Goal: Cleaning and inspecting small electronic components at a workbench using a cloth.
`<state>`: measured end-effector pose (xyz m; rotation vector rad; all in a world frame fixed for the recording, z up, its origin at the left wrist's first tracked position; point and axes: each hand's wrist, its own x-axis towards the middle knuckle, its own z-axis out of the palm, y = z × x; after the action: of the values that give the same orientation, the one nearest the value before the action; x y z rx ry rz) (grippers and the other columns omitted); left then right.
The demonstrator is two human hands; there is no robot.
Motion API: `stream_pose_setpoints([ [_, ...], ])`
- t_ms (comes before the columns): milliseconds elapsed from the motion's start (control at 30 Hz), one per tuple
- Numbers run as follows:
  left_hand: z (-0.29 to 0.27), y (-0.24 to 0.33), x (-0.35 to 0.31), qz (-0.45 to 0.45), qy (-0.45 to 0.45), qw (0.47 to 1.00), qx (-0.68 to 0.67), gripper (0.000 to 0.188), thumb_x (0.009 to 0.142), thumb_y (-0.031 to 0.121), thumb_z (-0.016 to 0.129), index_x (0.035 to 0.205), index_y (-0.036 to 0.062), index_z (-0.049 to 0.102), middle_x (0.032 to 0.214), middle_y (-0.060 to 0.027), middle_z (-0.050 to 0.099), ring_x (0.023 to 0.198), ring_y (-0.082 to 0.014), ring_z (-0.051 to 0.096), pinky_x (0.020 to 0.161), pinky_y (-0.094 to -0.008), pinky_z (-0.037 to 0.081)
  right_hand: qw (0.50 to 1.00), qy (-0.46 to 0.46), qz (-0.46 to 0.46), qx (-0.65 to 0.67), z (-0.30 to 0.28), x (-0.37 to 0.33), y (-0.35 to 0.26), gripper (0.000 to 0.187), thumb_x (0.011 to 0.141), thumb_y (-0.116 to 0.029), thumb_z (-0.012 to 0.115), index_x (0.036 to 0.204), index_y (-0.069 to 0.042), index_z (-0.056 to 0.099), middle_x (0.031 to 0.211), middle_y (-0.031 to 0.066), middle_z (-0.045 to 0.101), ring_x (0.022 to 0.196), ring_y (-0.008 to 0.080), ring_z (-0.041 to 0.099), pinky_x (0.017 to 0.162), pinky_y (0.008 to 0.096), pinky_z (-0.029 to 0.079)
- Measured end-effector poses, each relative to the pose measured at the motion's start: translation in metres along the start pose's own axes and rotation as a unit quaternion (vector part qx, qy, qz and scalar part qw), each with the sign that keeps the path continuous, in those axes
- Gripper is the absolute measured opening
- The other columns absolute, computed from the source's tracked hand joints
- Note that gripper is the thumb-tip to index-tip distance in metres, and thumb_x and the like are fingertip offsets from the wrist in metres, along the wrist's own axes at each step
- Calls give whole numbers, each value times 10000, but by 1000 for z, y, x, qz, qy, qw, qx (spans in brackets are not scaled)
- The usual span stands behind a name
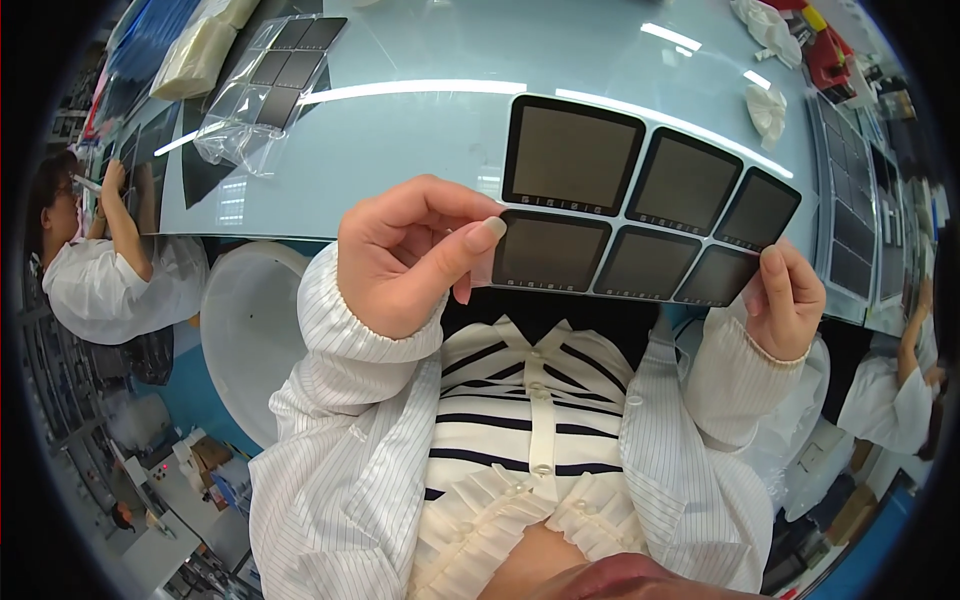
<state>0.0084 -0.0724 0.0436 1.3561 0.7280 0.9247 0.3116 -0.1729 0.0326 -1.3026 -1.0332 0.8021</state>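
Observation:
I hold up a clear sheet (622,221) bearing several dark, black-bordered rectangular panels set in two rows. My left hand (408,255) pinches its left edge between thumb and fingers, near the middle of that side. At the lower right corner, my right hand (787,298) grips it, thumb on the face towards me and the other fingers partly hidden behind. The sheet is raised off the table and tilted, its right end looking smaller. Small pale marks run along the bottom border of each panel.
On the pale glass-topped table (420,140) lies a plastic bag of dark panels (285,75), beside a stack of cream packets (205,50). Crumpled white tissue (766,112) and more panel sheets (850,200) are at the right. A white tub (250,330) stands left; co-workers sit on both sides.

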Motion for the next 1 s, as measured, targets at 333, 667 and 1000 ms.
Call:
stream_pose_setpoints([
  [333,5,4,2,6,-36,999,-7,132,859,23,595,955,-68,590,685,-74,608,568,-95,582,453,-182,452,999,22,-27,6,-8,-3,-3,109,871,-69,603,864,33,642,663,14,489,461,43,351,436,183,247],
  [667,-5,-5,16,-19,-81,992,-91,295,978,293,449,859,47,559,628,41,514,497,-24,432,461,-161,343,992,-63,-104,-43,8,-2,2,140,891,-84,578,920,46,620,745,28,547,494,29,330,454,192,214],
  [1000,15,-8,18,-101,-78,894,-430,331,969,333,459,846,50,580,677,41,528,536,-37,439,493,-202,389,995,-94,-11,-27,23,3,27,171,894,-113,584,939,44,636,695,23,530,475,52,371,453,200,243],
])
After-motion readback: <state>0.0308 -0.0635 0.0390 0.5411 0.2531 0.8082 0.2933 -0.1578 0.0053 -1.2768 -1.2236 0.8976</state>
